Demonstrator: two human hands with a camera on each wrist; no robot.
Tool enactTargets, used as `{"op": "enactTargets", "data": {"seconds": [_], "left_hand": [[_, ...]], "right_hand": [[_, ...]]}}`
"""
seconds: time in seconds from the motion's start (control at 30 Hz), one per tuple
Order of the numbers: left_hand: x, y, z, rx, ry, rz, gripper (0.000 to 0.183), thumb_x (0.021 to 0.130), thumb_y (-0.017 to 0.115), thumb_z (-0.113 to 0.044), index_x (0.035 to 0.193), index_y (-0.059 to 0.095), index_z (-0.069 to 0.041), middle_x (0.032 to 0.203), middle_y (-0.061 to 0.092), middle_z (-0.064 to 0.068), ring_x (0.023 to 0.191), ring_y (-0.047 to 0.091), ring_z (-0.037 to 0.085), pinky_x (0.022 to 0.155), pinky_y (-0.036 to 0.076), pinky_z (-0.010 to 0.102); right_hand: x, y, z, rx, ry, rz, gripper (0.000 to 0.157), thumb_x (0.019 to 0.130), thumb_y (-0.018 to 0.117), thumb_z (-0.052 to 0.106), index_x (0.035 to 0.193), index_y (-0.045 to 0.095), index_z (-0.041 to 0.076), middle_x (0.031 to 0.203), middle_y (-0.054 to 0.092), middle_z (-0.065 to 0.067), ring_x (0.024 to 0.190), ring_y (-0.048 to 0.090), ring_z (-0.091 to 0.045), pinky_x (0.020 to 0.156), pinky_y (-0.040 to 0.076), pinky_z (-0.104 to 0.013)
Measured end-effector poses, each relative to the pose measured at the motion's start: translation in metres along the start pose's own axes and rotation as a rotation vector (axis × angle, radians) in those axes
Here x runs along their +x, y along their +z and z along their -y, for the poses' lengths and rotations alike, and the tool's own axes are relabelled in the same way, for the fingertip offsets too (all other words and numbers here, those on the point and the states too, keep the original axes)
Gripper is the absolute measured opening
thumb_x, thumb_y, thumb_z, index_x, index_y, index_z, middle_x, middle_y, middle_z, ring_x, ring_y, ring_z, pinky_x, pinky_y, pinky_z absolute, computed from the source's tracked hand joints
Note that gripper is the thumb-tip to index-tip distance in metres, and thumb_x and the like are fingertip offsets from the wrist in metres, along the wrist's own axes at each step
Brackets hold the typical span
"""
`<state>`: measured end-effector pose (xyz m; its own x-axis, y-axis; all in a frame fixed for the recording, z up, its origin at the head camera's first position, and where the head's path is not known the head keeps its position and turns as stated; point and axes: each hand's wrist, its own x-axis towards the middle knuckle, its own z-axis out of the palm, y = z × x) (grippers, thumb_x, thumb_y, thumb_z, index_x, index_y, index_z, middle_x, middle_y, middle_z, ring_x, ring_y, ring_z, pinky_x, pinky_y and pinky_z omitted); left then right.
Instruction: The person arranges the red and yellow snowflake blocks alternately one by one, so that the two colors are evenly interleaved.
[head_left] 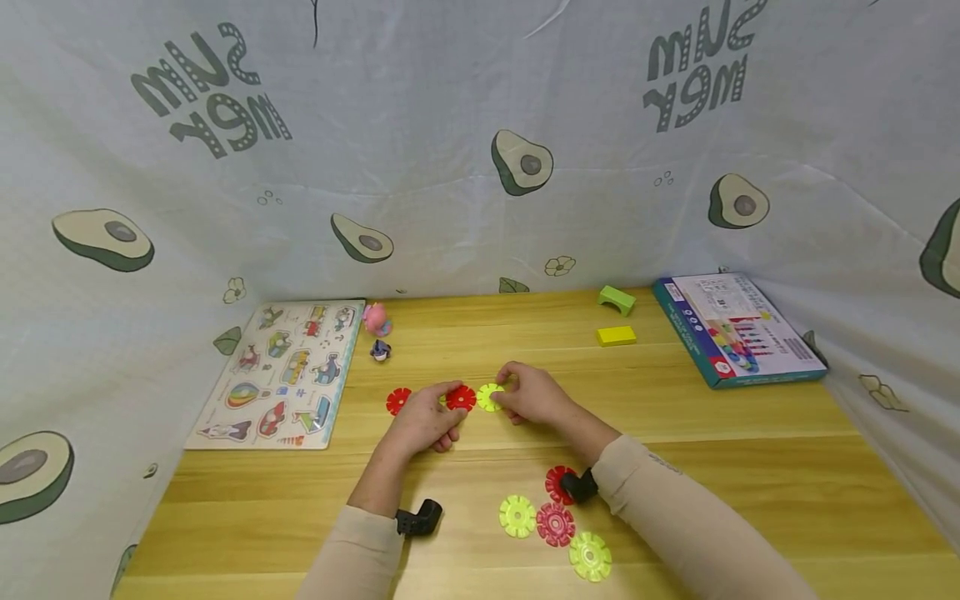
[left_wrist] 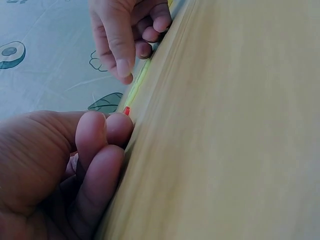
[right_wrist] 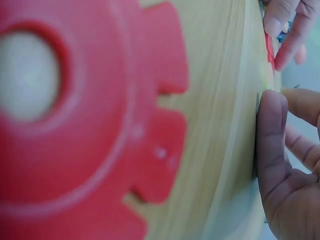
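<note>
Red and yellow flower-shaped discs with notched rims lie in a row across the middle of the table. My left hand [head_left: 424, 419] holds a red disc [head_left: 461, 398] between thumb and index finger, its other fingers curled under. Directly to the right lies a yellow disc [head_left: 489, 397], whose right edge my right hand [head_left: 536, 395] pinches. Another red disc [head_left: 398, 402] shows left of my left hand, and a yellow sliver between the reds is mostly hidden by it. In the left wrist view, the yellow disc [left_wrist: 137, 86] appears edge-on, flat along the table.
Nearer me are a yellow disc [head_left: 517, 517], a pinkish-red disc [head_left: 556, 524], another yellow disc [head_left: 590, 557] and a red disc [head_left: 558, 483] under the right wrist camera. A picture board [head_left: 281, 375] lies left, beside small figures [head_left: 377, 320]. Blocks [head_left: 616, 336] and a box [head_left: 738, 329] stand back right.
</note>
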<state>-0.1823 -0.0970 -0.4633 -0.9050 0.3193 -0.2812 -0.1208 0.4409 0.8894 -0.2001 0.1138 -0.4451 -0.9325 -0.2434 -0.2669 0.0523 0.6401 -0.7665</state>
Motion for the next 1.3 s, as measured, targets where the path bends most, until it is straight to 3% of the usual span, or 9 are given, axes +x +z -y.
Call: {"op": "enactTargets", "data": {"seconds": [0.13,0.37,0.83,1.1,1.3], "left_hand": [[-0.001,0.000,0.000,-0.006,0.004,0.004,0.058,0.087,0.065,-0.020,0.140,0.041,-0.016,0.058,0.062,0.011,0.041,0.056,0.017,0.046,0.053,0.035],[-0.003,0.003,-0.004,0.010,0.025,0.005,0.060,0.086,0.067,-0.022,0.140,0.041,-0.017,0.058,0.062,0.010,0.039,0.054,0.016,0.044,0.053,0.035],[0.010,0.033,-0.020,0.025,0.089,0.051,0.058,0.088,0.065,-0.023,0.140,0.041,-0.017,0.057,0.061,0.009,0.040,0.056,0.018,0.042,0.052,0.035],[0.012,0.036,-0.019,0.059,0.062,0.017,0.054,0.090,0.061,-0.020,0.140,0.041,-0.016,0.054,0.059,0.008,0.038,0.054,0.016,0.041,0.051,0.033],[0.013,0.040,-0.019,0.058,0.079,0.019,0.053,0.091,0.061,-0.018,0.140,0.041,-0.015,0.054,0.060,0.008,0.038,0.054,0.016,0.041,0.051,0.033]], "right_hand": [[-0.009,-0.005,0.000,0.072,-0.007,0.006,0.026,0.088,0.065,0.021,0.109,0.055,0.009,0.063,0.058,-0.009,0.049,0.057,-0.021,0.049,0.052,-0.031],[-0.039,-0.022,-0.006,0.102,-0.020,-0.003,0.024,0.087,0.066,0.019,0.107,0.058,0.010,0.071,0.056,-0.010,0.055,0.059,-0.024,0.051,0.052,-0.035],[-0.103,-0.035,-0.041,-0.103,-0.093,0.114,0.027,0.081,0.072,0.024,0.105,0.063,0.016,0.072,0.055,0.000,0.058,0.049,-0.014,0.048,0.041,-0.025],[-0.114,-0.038,-0.053,-0.089,-0.137,0.224,0.042,0.079,0.074,0.028,0.117,0.061,0.017,0.077,0.053,-0.002,0.063,0.048,-0.014,0.050,0.039,-0.024],[-0.115,-0.036,-0.057,-0.143,-0.171,0.218,0.033,0.080,0.073,0.029,0.110,0.063,0.021,0.074,0.052,-0.001,0.063,0.046,-0.013,0.051,0.038,-0.024]]}}
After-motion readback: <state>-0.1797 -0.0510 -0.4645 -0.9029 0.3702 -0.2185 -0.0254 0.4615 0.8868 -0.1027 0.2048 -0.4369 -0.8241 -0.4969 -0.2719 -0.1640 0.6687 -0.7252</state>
